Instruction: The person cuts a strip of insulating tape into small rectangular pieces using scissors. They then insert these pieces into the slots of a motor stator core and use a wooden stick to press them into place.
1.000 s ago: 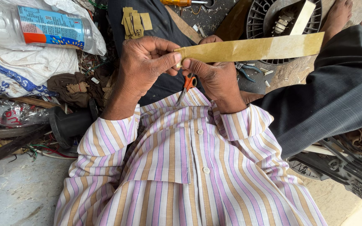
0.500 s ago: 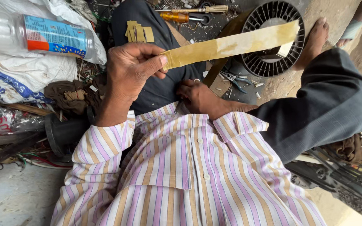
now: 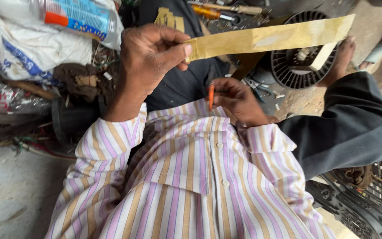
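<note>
Yellow paper strip (image 3: 270,37) is long and flat, and it is held up in the air in front of the person, above the lap and the ground, not lying on anything. Its near end is pinched between thumb and forefinger of the left hand (image 3: 149,55), the other fingers of this hand are curled; the far end of the strip reaches out over a round black fan part (image 3: 288,71) on the ground. The right hand (image 3: 239,102) is lower, close to the striped shirt (image 3: 191,177), and its fingers are closed around a small tool with orange handle (image 3: 211,96); what kind of tool I cannot tell, because the hand covers most of it. This hand does not touch the strip. Behind the left hand a plastic bottle (image 3: 74,15) with blue label lies on a white sack (image 3: 32,53). A screwdriver (image 3: 226,11) lies farther away on the ground, and a bare foot (image 3: 341,59) rests just beside the fan part
</note>
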